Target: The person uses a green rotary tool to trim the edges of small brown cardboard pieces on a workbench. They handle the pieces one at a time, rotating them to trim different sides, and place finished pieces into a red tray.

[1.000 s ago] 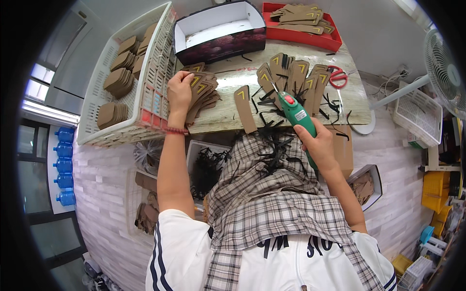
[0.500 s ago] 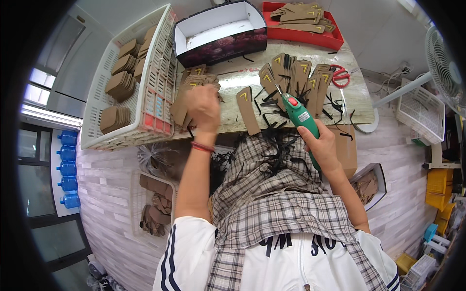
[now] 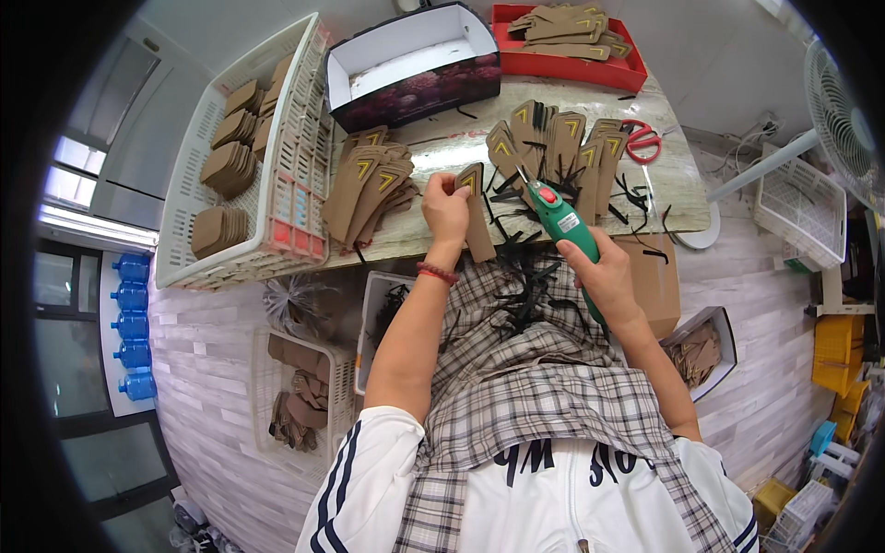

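Observation:
My left hand (image 3: 446, 210) is closed, thumb and fingers pinching the upper end of a flat brown piece (image 3: 477, 230) with a yellow angular mark. This single piece lies at the table's near edge. My right hand (image 3: 597, 272) wraps round green handheld electric scissors (image 3: 562, 217) with a red button, their thin tip pointing up and left, close to the piece. Left of my left hand, more brown pieces (image 3: 364, 189) lie in a heap. Beyond the tool's tip, another fan of marked pieces (image 3: 567, 138) lies among loose black strips (image 3: 507, 194).
A white plastic crate (image 3: 267, 184) with stacked brown pieces stands at the left. At the back are a dark flowered box (image 3: 415, 97) and a red tray (image 3: 562, 66) of pieces. Red-handled scissors (image 3: 643, 143) lie at the right. Black strips cover the checked apron (image 3: 525, 295) on my lap.
My left hand has moved right, from the left heap to the single piece, and now pinches its upper end. My right hand keeps hold of the electric scissors, shifted slightly left and down.

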The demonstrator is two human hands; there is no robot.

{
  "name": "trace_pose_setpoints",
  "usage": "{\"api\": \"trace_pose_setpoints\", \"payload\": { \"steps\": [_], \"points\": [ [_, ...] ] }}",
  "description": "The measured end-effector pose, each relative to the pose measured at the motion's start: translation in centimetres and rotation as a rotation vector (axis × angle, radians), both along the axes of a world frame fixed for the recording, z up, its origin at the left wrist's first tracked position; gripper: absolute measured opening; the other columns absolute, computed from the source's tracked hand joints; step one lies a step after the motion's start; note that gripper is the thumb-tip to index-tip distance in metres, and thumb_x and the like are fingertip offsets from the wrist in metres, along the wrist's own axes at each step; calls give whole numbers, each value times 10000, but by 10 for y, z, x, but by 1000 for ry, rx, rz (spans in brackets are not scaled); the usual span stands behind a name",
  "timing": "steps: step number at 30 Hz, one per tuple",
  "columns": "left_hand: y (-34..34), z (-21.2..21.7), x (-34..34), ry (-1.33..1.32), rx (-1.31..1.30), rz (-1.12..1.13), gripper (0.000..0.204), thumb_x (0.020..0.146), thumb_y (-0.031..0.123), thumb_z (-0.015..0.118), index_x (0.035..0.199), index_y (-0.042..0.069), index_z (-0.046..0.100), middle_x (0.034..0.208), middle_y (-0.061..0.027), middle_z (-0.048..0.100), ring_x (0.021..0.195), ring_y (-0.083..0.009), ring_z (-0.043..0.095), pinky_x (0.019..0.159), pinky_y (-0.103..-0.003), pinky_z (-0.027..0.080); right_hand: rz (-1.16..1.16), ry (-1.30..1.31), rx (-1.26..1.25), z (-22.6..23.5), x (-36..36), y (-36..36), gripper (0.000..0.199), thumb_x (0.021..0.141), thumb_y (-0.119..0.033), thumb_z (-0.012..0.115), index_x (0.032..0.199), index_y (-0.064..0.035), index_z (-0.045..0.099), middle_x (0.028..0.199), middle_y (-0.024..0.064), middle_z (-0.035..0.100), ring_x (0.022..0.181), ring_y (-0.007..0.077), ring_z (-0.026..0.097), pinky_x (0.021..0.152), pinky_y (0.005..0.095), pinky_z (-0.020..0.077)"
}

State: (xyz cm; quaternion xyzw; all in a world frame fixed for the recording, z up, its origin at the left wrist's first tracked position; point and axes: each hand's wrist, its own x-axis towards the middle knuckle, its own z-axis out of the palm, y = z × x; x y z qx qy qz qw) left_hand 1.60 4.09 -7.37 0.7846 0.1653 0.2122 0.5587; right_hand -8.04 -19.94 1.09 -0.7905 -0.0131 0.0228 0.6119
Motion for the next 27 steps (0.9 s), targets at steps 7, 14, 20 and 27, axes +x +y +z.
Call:
{"api": "trace_pose_setpoints", "payload": {
  "steps": [7,14,20,27],
  "points": [
    [-21,51,-14,-113,-894,-250,163,875,-2,666,1034,-32,645,956,-77,689,829,-146,641,768,-271,515,0,30,20,0,0,2,376,858,-319,743,1002,13,642,629,2,550,520,53,485,467,241,397],
    [-43,66,-16,-82,-992,-233,164,884,59,683,1027,-7,636,934,-87,706,791,-169,670,732,-297,537,9,24,54,5,-1,-2,373,858,-322,742,994,10,644,614,0,556,496,54,494,447,237,399],
    [-61,64,-19,-21,-1038,-260,139,898,82,673,1004,-3,644,907,-84,711,755,-157,675,702,-296,543,-10,38,82,7,0,-6,356,861,-308,741,1006,5,654,635,-7,574,486,44,497,433,220,391],
    [-73,59,-31,37,-983,-255,124,910,99,663,985,2,642,877,-62,699,735,-135,651,696,-266,528,-33,10,51,9,-1,-6,356,858,-305,744,1013,4,659,642,-8,585,494,40,495,441,217,395]
  ]
}}
